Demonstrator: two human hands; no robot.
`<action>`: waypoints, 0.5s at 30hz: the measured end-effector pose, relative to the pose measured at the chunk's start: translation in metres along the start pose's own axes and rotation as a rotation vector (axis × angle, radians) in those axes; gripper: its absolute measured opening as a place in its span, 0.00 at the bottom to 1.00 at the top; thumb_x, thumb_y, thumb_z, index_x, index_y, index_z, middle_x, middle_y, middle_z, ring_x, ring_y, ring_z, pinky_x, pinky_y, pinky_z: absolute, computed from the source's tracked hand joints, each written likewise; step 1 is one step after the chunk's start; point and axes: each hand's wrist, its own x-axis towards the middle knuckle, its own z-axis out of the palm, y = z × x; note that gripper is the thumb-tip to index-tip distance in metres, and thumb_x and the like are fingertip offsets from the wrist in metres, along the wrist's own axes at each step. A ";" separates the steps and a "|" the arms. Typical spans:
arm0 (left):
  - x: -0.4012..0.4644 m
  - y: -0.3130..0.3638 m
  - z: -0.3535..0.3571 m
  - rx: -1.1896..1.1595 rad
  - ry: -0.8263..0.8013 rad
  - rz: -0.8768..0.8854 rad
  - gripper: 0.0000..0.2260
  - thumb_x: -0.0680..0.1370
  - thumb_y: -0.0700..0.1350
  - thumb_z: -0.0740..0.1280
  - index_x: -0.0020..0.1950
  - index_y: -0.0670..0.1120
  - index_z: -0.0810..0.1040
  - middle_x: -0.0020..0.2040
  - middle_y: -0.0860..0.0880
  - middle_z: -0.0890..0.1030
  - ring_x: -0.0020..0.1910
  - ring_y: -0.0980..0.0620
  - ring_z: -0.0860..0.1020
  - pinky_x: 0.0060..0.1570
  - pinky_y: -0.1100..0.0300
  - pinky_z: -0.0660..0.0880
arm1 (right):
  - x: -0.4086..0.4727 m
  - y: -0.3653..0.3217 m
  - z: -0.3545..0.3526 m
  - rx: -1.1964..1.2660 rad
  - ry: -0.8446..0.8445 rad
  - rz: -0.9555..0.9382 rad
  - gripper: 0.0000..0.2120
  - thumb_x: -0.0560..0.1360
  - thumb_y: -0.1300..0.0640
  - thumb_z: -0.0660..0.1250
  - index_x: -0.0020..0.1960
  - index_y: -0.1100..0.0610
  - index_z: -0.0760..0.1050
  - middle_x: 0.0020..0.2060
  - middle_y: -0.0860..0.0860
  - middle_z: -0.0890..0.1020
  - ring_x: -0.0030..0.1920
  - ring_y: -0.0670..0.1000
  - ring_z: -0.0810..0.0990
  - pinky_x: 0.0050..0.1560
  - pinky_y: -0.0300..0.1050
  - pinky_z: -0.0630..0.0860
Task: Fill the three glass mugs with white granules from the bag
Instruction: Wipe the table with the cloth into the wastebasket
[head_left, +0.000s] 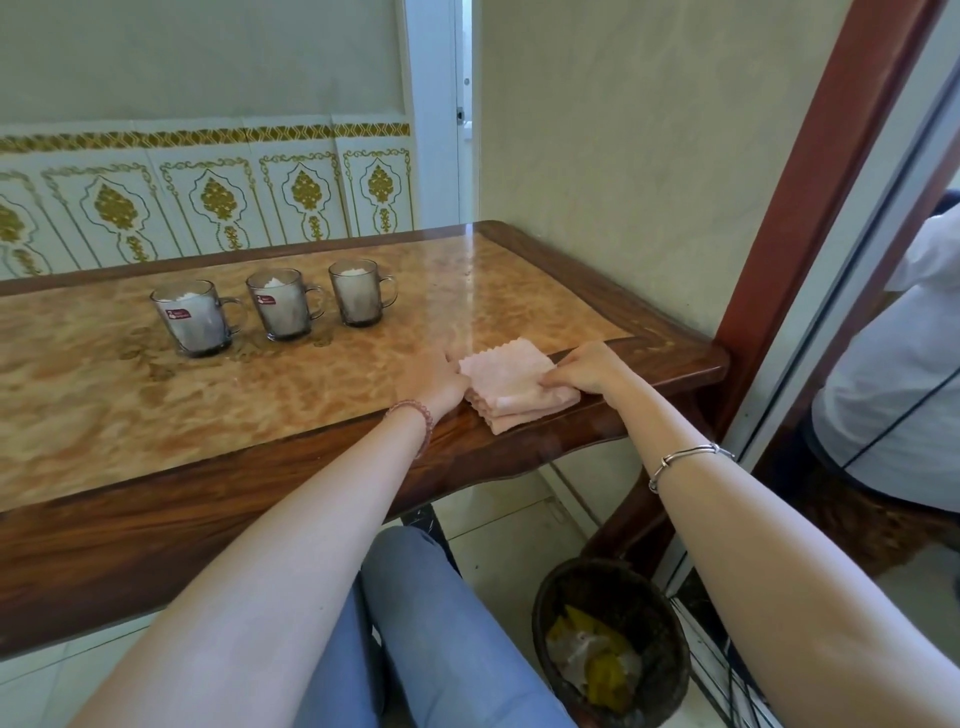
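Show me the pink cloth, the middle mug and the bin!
pink cloth (511, 382), head view, on its folded top layer.
middle mug (283, 310), head view, on its glass side.
bin (670, 675), head view, on its dark right wall.

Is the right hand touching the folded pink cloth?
Touching. The head view shows the right hand pinching the right edge of the pink cloth, fingers on the fabric.

Soft, even daylight is filling the room. Pale glare is streaking across the glossy table (498, 291) top near the wall. Shadows are staying faint. Wide-angle distortion is bending the edges, and the near forearms are looking slightly soft.
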 end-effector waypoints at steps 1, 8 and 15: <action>0.000 0.002 -0.002 0.005 -0.011 0.007 0.05 0.76 0.39 0.65 0.49 0.46 0.72 0.42 0.51 0.73 0.45 0.49 0.74 0.42 0.59 0.70 | 0.001 -0.002 0.002 0.022 0.000 -0.009 0.21 0.68 0.51 0.75 0.55 0.64 0.81 0.48 0.54 0.82 0.50 0.53 0.80 0.48 0.46 0.74; 0.011 0.002 -0.008 -0.219 -0.052 -0.115 0.12 0.80 0.52 0.58 0.56 0.44 0.67 0.54 0.44 0.79 0.53 0.42 0.80 0.54 0.51 0.77 | 0.005 -0.030 0.008 0.649 -0.074 0.016 0.11 0.76 0.62 0.65 0.57 0.61 0.72 0.54 0.58 0.79 0.52 0.56 0.79 0.54 0.56 0.79; 0.046 -0.003 -0.013 -0.638 -0.217 -0.211 0.45 0.71 0.57 0.73 0.77 0.45 0.49 0.73 0.47 0.63 0.70 0.45 0.66 0.68 0.52 0.65 | 0.030 -0.060 0.011 0.882 -0.127 -0.035 0.14 0.77 0.65 0.64 0.62 0.62 0.71 0.55 0.59 0.80 0.53 0.57 0.80 0.55 0.57 0.79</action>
